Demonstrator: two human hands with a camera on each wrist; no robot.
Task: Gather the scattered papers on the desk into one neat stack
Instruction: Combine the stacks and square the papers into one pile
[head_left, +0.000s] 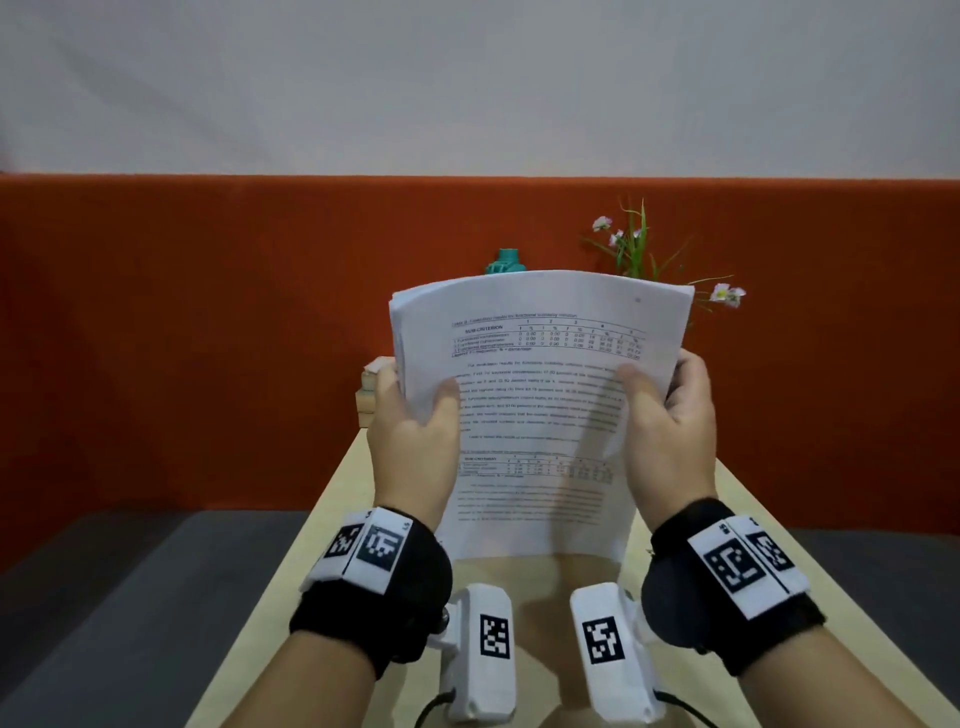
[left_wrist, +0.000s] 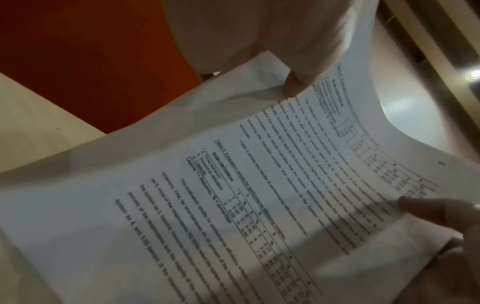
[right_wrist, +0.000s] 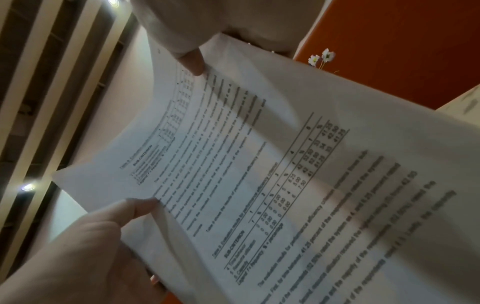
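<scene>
Both hands, left (head_left: 415, 415) and right (head_left: 670, 415), pinch the papers (head_left: 540, 405) above a pale worktop (head_left: 322, 519); behind, an orange partition (head_left: 208, 312), flowers (head_left: 631, 244), perhaps a teal bottle (head_left: 506, 261).

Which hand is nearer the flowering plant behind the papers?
Right. The right hand grips the papers' right edge just below the flowering plant; the left hand grips the opposite edge, farther away.
</scene>
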